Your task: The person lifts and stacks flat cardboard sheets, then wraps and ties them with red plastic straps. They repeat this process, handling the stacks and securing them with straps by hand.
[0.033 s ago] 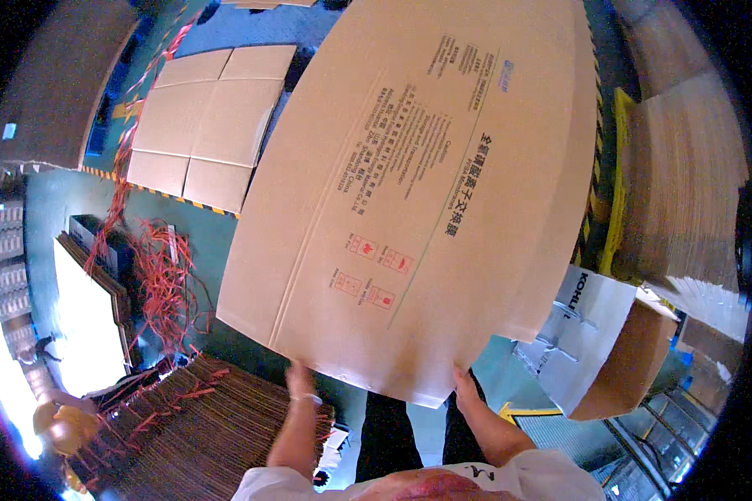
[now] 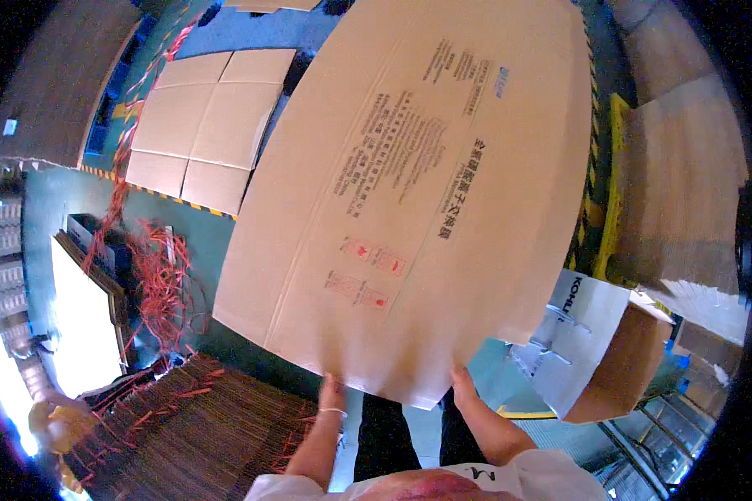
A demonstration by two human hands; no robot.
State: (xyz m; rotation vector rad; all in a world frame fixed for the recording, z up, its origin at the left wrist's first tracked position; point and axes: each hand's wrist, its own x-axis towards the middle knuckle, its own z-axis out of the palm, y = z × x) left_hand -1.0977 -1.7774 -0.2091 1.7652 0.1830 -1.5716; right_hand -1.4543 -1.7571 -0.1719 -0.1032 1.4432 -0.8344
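A large flattened cardboard box (image 2: 393, 192), tan with dark print and red symbols, stretches away from my body and fills the middle. My left hand (image 2: 332, 399) grips its near edge left of centre, the thumb at the rim and the other fingers hidden beneath. At the near right corner, my right hand (image 2: 466, 397) holds the same edge, its fingers also mostly under the board. Faint dark shadows fall on the cardboard above both hands.
A stack of cardboard (image 2: 192, 434) with red straps stands at lower left, below tangled red strapping (image 2: 163, 292). More flattened cardboard (image 2: 209, 125) lies far left. On the right are an open white box (image 2: 585, 342), a tall cardboard stack (image 2: 685, 175) and a yellow rail (image 2: 617, 184).
My left hand has moved right along the near edge, closer to my right hand. The cardboard has shifted slightly left; my right hand stays at nearly the same spot.
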